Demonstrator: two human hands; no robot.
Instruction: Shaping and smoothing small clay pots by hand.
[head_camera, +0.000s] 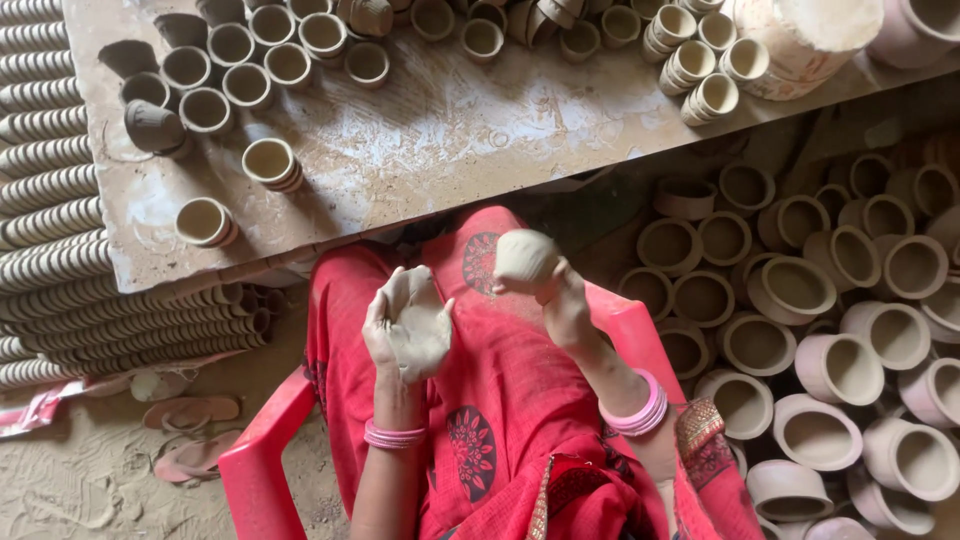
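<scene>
The right hand (565, 300) is clamped on a clay lump (524, 258), held up over the lap, right of centre. The left hand (408, 325) sits just left of it, palm up and open, smeared with clay, holding nothing I can make out. The two hands are apart, with the lump nearer the right and slightly farther than the left palm. The lump is roundish, with no clear long axis.

Beyond the knees lies a dusty board (430, 150) carrying small clay cups (270, 162). Larger pots (800, 290) crowd the floor on the right, stacked cups (60, 250) the left. The person sits in a red chair (262, 450).
</scene>
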